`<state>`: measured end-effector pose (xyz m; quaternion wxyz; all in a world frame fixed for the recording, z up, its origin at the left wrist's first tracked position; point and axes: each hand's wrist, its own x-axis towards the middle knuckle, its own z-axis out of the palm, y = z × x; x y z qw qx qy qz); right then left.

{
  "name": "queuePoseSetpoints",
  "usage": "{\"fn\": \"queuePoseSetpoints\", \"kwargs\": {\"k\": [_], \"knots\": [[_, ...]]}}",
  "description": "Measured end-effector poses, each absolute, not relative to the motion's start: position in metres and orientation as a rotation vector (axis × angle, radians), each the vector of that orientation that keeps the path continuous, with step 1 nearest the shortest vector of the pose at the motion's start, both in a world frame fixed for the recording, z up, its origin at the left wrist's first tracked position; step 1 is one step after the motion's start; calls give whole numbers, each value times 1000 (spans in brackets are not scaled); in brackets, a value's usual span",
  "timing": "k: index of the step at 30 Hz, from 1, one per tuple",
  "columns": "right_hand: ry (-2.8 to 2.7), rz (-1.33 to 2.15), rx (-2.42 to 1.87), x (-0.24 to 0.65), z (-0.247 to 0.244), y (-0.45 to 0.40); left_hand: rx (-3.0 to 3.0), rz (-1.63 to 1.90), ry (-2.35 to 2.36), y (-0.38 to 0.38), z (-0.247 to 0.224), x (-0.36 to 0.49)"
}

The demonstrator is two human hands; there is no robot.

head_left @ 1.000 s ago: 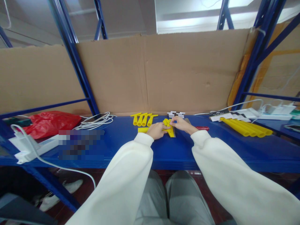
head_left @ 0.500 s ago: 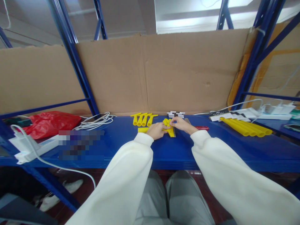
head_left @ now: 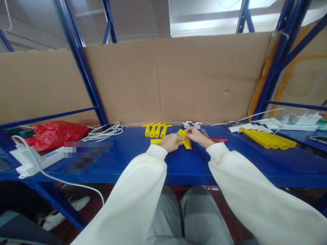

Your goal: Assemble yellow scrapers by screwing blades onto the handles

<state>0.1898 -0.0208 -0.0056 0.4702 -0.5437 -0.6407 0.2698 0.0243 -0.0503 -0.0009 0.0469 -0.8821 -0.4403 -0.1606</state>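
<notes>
In the middle of the blue tabletop, my left hand is closed on a yellow plastic scraper head, with a thin metal-looking strip along its right edge. The fingertips of my right hand are pinched at its upper end; what they hold, if anything, is too small to make out. Left of my left hand lies a yellow tube, partly hidden by the hand. A red-handled tool lies beside my right wrist, and a flat grey strip shows behind that hand.
Several yellow T-shaped pieces stand at the back, left of a stack of black-and-white strips. Several yellow tubes lie at the right. A red plastic bag, white cable and power strip occupy the left. Cardboard walls the back.
My right hand has shifted slightly left and its wrist has lowered, uncovering more of the red-handled tool. My left hand and the scraper head are almost unmoved.
</notes>
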Motion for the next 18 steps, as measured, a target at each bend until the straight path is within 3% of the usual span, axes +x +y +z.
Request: {"fn": "queuePoseSetpoints", "kwargs": {"k": [6,12,18], "knots": [[-1325,766,-1344,194,1,-20,-2605,-592,-1427,-49,0,23],[-1451,1375,-1188,198,8,-35,-2519,-649,-1512,-49,4,21],[-1504,1450,-1128,195,8,-41,-2510,-618,-1480,-51,4,21]]}}
